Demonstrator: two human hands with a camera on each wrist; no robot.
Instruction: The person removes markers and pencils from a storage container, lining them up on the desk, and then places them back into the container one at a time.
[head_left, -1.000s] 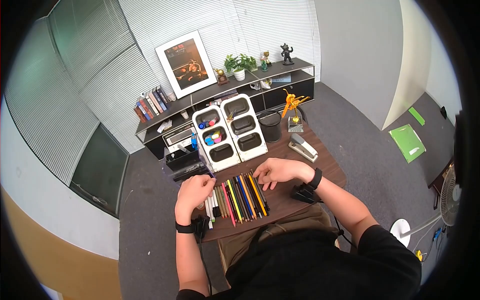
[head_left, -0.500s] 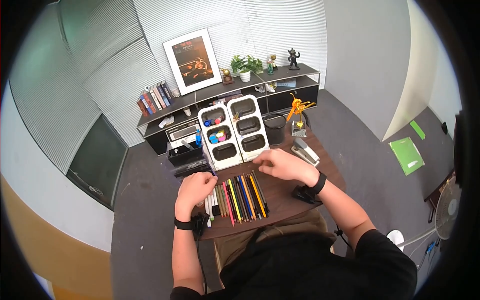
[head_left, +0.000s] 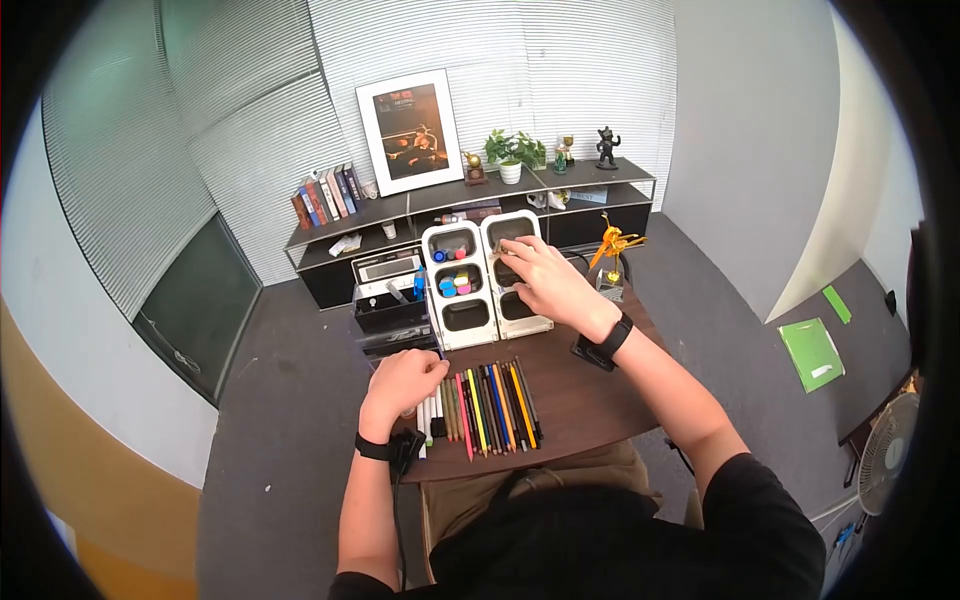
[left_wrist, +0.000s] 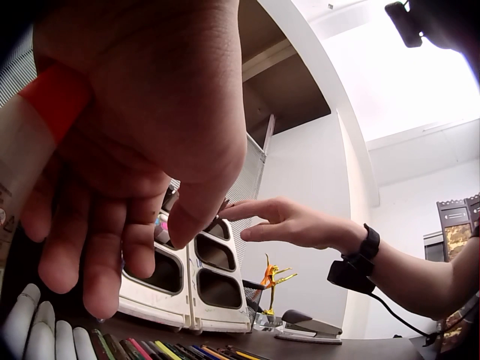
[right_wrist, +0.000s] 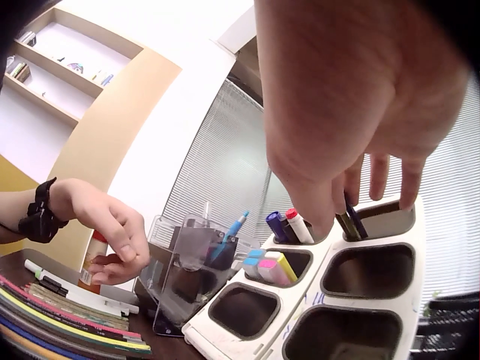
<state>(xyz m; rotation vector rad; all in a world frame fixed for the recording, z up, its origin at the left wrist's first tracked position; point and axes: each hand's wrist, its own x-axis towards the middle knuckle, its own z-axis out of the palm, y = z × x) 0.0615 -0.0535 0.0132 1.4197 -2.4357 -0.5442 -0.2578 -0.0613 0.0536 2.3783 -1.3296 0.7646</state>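
Note:
My right hand (head_left: pixel 550 280) reaches over the upper right compartment of a white slanted organizer (head_left: pixel 470 339). Its fingertips are right at a few thin dark pens or pencils (right_wrist: pixel 355 225) standing in that compartment; the thumb is beside them, apart from the index finger. My left hand (head_left: pixel 405 380) hangs relaxed with loosely bent fingers over the far ends of several white markers (left_wrist: pixel 43 330), holding nothing. A row of coloured pencils (head_left: pixel 490 410) lies side by side to its right. By the left palm stands a bottle with an orange-red cap (left_wrist: pixel 56 101).
Highlighters (right_wrist: pixel 271 268) and red and blue markers (right_wrist: pixel 298 225) fill two left compartments of the organizer. A clear desk caddy (right_wrist: pixel 176 277) stands left of it. To the right are a stapler (left_wrist: pixel 307 326) and an orange-gold figurine (head_left: pixel 614 245). A low shelf (head_left: pixel 440 207) runs behind.
My right hand has moved from the right end of the pencil row up and forward to the organizer's upper right compartment. The left hand stays by the white markers. The head view has shifted.

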